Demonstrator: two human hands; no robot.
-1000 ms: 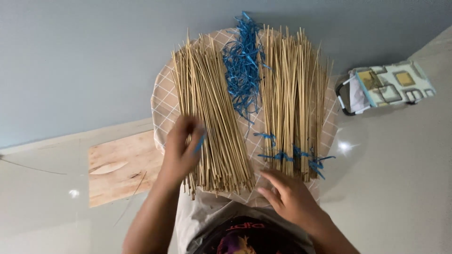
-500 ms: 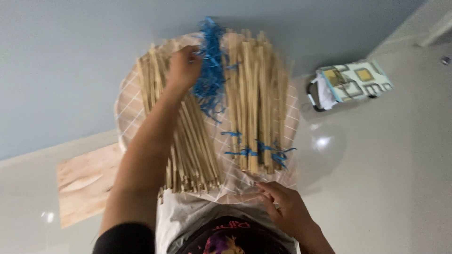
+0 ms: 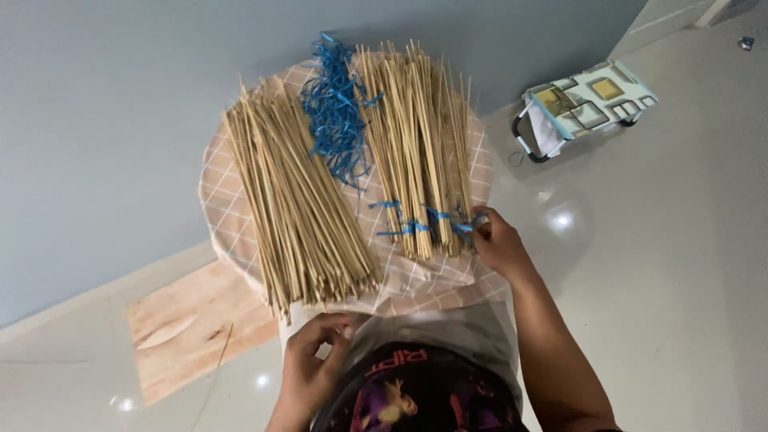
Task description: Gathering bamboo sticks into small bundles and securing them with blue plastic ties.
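Round bench under a checked peach cloth carries loose pale bamboo sticks left of centre, tied stick bundles right; right hand fingers pinch a blue ribbon tie, left hand curled empty at the lower edge

Round table in the middle. On it: loose stick pile left, ribbon strips between, tied stick bundles right. Right hand at near end of bundles, left hand before table's near edge. Wooden board on floor left, bag on floor far right.
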